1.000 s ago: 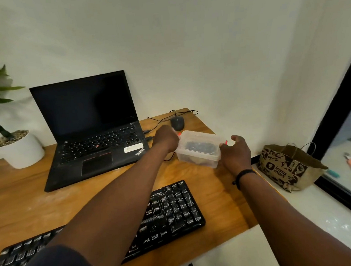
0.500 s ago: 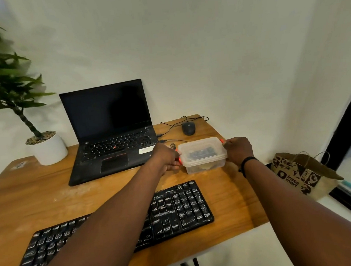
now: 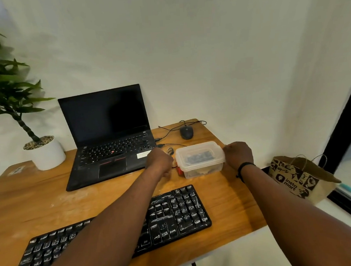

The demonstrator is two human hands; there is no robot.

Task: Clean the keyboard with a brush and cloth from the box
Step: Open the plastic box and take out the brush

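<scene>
A clear plastic box (image 3: 200, 159) with a lid and red clips stands on the wooden desk (image 3: 50, 204), right of the laptop. Dark contents and something pale show through its walls. My left hand (image 3: 159, 162) grips the box's left end at a red clip. My right hand (image 3: 238, 155) holds its right end. A black keyboard (image 3: 176, 211), dusted with white powder, lies near the desk's front edge, partly hidden under my left forearm.
An open black laptop (image 3: 108, 137) sits behind the keyboard. A wired mouse (image 3: 186, 132) and cables lie at the back right. A potted plant (image 3: 45, 152) stands at the left. A paper bag (image 3: 298, 178) sits on the floor beyond the desk's right edge.
The box has come down from a raised, tilted hold to rest level on the desk. Both hands have closed onto its ends. My view has shifted left.
</scene>
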